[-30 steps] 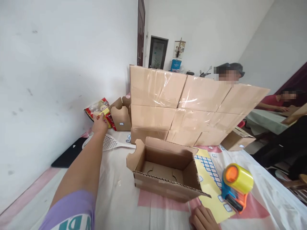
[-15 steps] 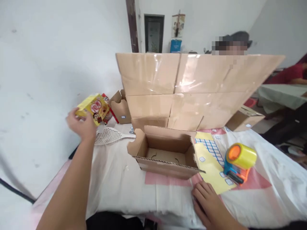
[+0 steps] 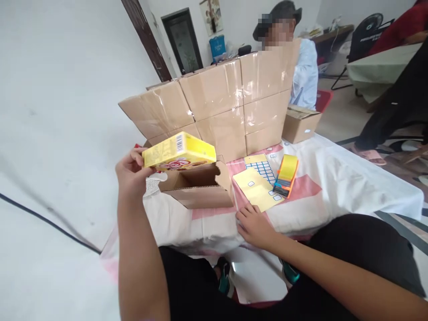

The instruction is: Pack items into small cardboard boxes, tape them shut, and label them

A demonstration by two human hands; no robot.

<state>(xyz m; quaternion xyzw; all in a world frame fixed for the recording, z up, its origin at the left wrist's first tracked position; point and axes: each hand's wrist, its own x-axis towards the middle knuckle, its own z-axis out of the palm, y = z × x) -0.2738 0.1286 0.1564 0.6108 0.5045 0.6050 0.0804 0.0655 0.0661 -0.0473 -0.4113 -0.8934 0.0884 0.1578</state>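
My left hand (image 3: 132, 171) grips one end of a yellow food box (image 3: 180, 151), its barcode end facing up. The box is held tilted in the air over the near left part of an open cardboard box (image 3: 203, 196), hiding some of its opening. On the front edge of the cloth-covered table rests my right hand (image 3: 254, 225), holding nothing, its fingers loosely bent and slightly apart. Just beyond its fingertips lies a yellow paper sheet (image 3: 257, 191). A tape dispenser (image 3: 286, 176) with a yellow roll stands at the sheet's far right.
A tall taped cardboard panel (image 3: 220, 107) stands behind the open box. A closed carton (image 3: 301, 125) sits at the table's right. Part of a white mesh scoop (image 3: 151, 186) shows left of the open box. Behind the panel is a person in a light shirt (image 3: 306, 71).
My left hand has brought the yellow food box right, from beside the wall to above the open cardboard box. The view has turned; my right hand stays at the table edge.
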